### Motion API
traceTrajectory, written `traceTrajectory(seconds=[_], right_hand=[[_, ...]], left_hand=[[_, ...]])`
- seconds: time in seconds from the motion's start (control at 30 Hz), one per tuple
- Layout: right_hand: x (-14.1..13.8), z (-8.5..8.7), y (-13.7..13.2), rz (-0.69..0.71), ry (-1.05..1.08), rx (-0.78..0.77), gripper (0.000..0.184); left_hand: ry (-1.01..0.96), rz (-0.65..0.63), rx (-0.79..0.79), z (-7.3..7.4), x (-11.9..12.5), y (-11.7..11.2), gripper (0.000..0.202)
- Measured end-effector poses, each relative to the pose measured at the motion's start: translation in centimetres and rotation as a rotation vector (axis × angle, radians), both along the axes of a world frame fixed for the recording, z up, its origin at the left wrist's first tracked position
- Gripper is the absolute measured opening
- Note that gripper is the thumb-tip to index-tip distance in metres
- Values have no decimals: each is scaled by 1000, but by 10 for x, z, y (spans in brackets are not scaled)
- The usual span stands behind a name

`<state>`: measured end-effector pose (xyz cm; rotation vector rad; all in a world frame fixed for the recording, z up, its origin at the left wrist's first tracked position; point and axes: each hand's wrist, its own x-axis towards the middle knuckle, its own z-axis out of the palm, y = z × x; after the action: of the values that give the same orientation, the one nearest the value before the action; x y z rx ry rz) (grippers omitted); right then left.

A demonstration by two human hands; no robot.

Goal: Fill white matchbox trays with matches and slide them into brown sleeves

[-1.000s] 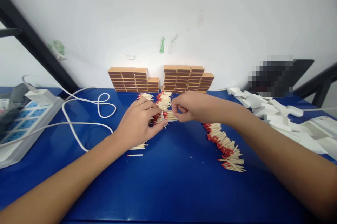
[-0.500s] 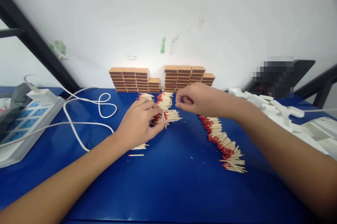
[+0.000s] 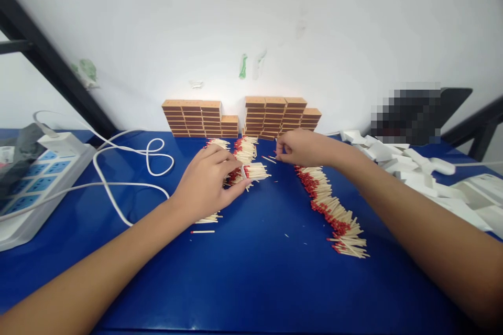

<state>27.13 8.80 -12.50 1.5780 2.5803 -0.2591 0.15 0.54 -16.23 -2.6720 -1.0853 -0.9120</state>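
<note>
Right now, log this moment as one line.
left hand: holds match tray | right hand: at match row | behind: stacked matchboxes

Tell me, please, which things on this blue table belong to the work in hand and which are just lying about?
In the work: left hand holding the match tray; right hand at the row of loose matches; stacked matchboxes; white box parts.
Lying about: power strip; white cable.
</note>
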Motion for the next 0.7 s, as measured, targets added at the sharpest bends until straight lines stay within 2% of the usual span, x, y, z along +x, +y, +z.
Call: traceTrajectory(seconds=[0.07, 0.2, 0.33, 0.47, 0.7], right_hand=[[-1, -1, 0, 1, -22, -10, 6], [-6, -2, -3, 22, -21, -32, 17], [-10, -2, -5, 2, -13, -7, 18], [-10, -4, -5, 12, 32, -6, 29], [-14, -6, -7, 22, 13, -58, 15]], left_hand=[[1, 0, 3, 0, 0, 0, 28], [3, 6, 0, 1, 0, 0, 27], [4, 5, 12, 0, 0, 0, 28], [2, 3, 12, -1, 0, 0, 26], [4, 9, -1, -1, 0, 0, 26]])
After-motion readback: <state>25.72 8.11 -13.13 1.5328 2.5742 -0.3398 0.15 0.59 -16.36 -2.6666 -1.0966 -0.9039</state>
